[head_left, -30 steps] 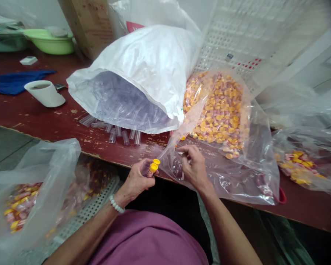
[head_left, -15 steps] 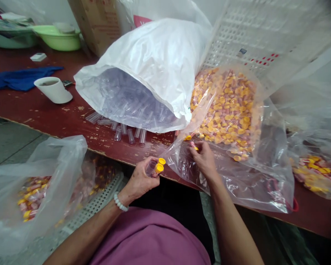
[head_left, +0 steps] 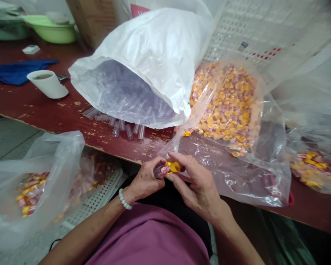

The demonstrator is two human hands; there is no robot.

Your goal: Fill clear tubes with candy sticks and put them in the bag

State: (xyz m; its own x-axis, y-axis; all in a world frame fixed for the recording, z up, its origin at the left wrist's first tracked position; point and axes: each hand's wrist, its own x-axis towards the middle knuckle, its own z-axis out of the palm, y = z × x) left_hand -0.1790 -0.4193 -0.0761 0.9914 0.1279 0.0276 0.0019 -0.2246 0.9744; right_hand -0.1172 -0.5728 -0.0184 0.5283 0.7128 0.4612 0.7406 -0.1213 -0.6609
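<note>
Tubes (head_left: 160,171) in your left hand (head_left: 145,180), fingers closed on them, near the table's (head_left: 48,116) edge; your right hand (head_left: 197,184) curls round the yellow caps (head_left: 174,167), can't tell if pinching. Ahead: white sack (head_left: 154,55), loose tubes (head_left: 129,131) at its mouth. Clear bag (head_left: 267,147) right, cup (head_left: 51,88) left. Carton (head_left: 96,24) print blurred, unreadable.

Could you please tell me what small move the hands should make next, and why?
Perhaps the right hand should gently steady the yellow caps, because its thumb and fingers lie close about them, while the left hand grips the small tubes from the other side.
</note>
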